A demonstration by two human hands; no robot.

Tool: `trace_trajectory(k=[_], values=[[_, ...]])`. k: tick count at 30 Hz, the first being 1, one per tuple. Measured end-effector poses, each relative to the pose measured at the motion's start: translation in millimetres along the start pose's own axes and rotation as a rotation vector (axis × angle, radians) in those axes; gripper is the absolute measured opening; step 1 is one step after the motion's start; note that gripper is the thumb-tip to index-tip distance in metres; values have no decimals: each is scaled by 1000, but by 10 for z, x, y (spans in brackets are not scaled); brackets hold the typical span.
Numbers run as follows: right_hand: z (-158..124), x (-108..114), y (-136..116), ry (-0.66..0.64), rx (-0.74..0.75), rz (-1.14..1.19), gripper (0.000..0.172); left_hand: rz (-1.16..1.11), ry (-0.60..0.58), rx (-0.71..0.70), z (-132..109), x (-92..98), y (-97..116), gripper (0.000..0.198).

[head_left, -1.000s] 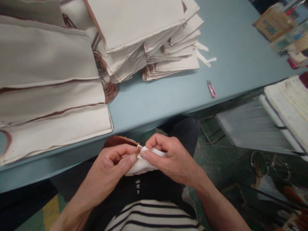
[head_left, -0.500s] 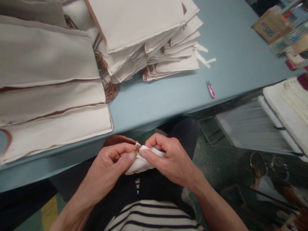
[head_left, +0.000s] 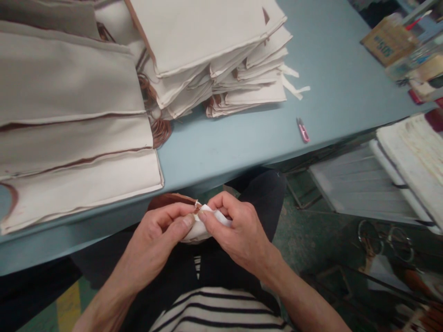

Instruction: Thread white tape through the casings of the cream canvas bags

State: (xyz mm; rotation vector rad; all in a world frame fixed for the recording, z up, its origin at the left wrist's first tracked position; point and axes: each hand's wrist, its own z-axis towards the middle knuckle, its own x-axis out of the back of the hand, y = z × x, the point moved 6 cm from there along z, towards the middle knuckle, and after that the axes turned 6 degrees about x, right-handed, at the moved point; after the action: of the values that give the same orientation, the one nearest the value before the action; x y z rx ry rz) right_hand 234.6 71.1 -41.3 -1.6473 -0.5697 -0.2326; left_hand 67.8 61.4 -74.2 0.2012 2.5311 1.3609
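Observation:
Over my lap, in front of the table edge, both hands pinch a small white fabric piece with brown trim (head_left: 197,231). My left hand (head_left: 161,235) is closed on its left side, thumb and forefinger pressed together. Closed on the right side, my right hand (head_left: 235,226) has its thumb on a white folded part near the middle. The brown trim (head_left: 173,199) sticks out behind my left fingers, with a small white end at its tip. My fingers hide much of the piece.
Stacked cream fabric pieces (head_left: 214,32) with brown edging cover the table's back, and more panels (head_left: 79,170) lie at left. Brown cord bundles (head_left: 161,131) sit between them. Pink thread snips (head_left: 303,130) lie near the table edge. A cardboard box (head_left: 389,41) stands at right.
My right thumb and the white folded part have shifted slightly up and left. Both hands keep their pinch on the fabric piece.

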Motion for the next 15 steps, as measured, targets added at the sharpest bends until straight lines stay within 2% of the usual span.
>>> trace_trajectory(k=[3,9,13,15], values=[[-12,-19,-15,23,16,-26,18,53,15,-13,-3,-42,62,23],[-41,-2,-113,81,178,-64,15,169,177,-85,-37,-90,200,17],[-82,-4,-180,92,362,-87,19,205,249,-149,-134,-91,160,16],[-95,-5,-188,92,406,-95,20,204,267,-161,-179,-81,101,17]])
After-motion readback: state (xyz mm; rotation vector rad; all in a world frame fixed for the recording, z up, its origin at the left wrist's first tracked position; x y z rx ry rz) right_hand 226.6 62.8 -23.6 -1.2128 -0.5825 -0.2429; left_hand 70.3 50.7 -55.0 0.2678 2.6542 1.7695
